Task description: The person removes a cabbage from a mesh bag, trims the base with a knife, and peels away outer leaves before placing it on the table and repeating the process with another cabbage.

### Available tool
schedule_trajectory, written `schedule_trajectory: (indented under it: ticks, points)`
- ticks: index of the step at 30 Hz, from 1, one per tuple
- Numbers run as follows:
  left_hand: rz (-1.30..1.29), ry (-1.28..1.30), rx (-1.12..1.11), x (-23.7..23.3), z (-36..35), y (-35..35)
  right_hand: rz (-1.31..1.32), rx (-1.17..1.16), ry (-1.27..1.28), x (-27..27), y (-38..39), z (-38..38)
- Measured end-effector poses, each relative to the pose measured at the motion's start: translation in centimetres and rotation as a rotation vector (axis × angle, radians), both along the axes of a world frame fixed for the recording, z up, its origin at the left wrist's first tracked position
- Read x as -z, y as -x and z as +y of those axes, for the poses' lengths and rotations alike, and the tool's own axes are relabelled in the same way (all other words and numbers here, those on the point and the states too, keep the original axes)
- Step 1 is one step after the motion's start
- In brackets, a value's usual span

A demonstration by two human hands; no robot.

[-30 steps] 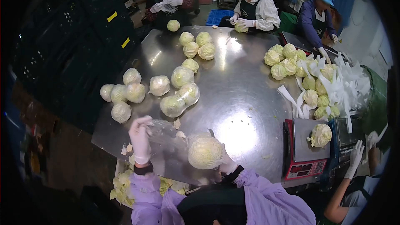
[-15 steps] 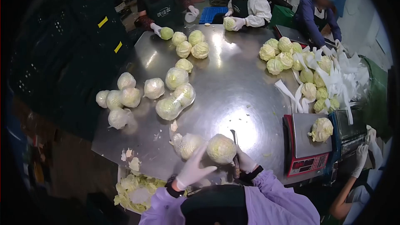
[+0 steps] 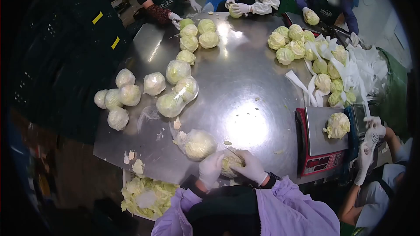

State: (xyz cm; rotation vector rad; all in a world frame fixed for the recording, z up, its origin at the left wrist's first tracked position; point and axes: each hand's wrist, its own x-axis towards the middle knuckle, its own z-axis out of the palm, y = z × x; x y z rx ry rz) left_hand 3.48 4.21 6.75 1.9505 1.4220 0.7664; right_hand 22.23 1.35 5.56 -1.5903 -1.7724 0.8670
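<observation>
At the near edge of the metal table, a cabbage [image 3: 230, 164] sits between my two gloved hands and is partly hidden by them. My left hand [image 3: 211, 168] is closed against its left side. My right hand [image 3: 251, 168], on the other side, grips a knife [image 3: 235, 153]; its thin blade lies across the top of the cabbage, and the handle is hidden in the hand. Just beyond my left hand rests a cabbage in clear film [image 3: 199, 144]. A small leaf scrap [image 3: 228, 142] lies near the blade.
Several wrapped cabbages [image 3: 154, 84] lie on the left of the table [image 3: 245, 78]. Bare cabbages [image 3: 296, 49] and white net sleeves [image 3: 365, 72] are piled right. A red scale [image 3: 321, 161] bears one cabbage. A leaf-filled basket [image 3: 151, 194] stands below left. Co-workers surround the table.
My left hand has closed in on the cabbage, which is now lower and nearer me. The knife has swung from upright to across its top. A co-worker at upper right now holds a cabbage.
</observation>
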Motion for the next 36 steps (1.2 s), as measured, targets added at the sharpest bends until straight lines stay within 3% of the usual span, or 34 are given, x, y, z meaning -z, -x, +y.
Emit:
schedule_trajectory:
  ticks: [1,2,3,5,6,10,12,13,15,17,19,21,23,24,25,28,30,31,33,34,36]
  points:
    - [0.018,0.127,-0.049,-0.4,0.4,0.2,-0.001,0.009,0.001,0.7,-0.3,0.1]
    - [-0.156,0.081,-0.158,1.1,0.6,0.3,0.022,0.031,0.041,1.6,-0.9,0.3]
    - [-0.156,0.085,-0.156,2.5,0.9,0.4,0.046,0.051,0.084,2.0,-1.1,0.4]
    - [-0.812,0.629,-0.200,4.0,1.3,0.7,-0.002,0.092,0.062,2.3,-1.4,0.9]
    - [-0.879,0.774,-0.152,4.1,1.4,0.7,-0.053,0.131,0.036,2.3,-1.5,1.3]
    - [-0.874,0.831,0.093,2.2,1.4,0.7,-0.260,0.105,0.076,5.7,-3.1,3.4]
    - [-0.305,0.383,0.014,3.2,0.2,1.8,-0.219,0.078,0.117,6.5,-2.9,3.3]
    - [-0.304,0.380,0.011,3.5,-0.2,2.0,-0.175,0.053,0.156,6.7,-2.6,3.4]
    - [0.286,0.186,-0.046,3.4,-1.1,2.2,-0.202,0.027,0.190,6.5,-1.8,3.3]
    - [0.275,0.242,-0.029,8.0,-1.8,3.0,-0.233,0.000,0.230,7.2,-1.1,2.7]
    - [-0.117,0.265,-0.164,9.6,-1.7,3.1,0.020,0.124,0.287,9.2,-0.5,2.7]
    - [-0.169,0.378,-0.162,11.4,0.3,4.8,0.106,0.153,0.254,10.1,1.3,3.6]
    - [-0.641,0.526,-0.161,11.6,2.8,6.3,0.188,0.172,0.220,10.7,3.5,5.0]
    - [-0.650,0.508,-0.172,15.3,4.4,8.5,0.294,0.190,0.197,10.9,4.9,6.3]
    - [-0.861,0.547,-0.187,14.1,5.7,9.1,0.402,0.210,0.174,10.8,6.2,7.4]
    - [-0.953,0.566,-0.269,6.7,6.2,8.1,0.465,0.212,0.175,7.7,7.7,9.8]
    - [-1.534,0.965,-0.280,2.0,4.4,6.8,0.522,0.144,0.182,3.8,7.7,8.8]
    - [-1.556,0.945,-0.168,1.5,3.4,6.9,0.521,0.139,0.192,2.0,7.3,8.5]
    - [-1.880,0.991,-0.035,4.2,0.9,7.2,0.363,-0.013,0.071,0.3,6.3,7.6]
    - [-1.892,0.998,-0.054,5.2,-0.1,7.0,0.339,0.012,0.033,0.8,5.7,7.5]
    - [-0.111,0.261,0.095,5.4,-1.3,6.2,0.234,0.041,0.104,3.3,4.0,8.1]
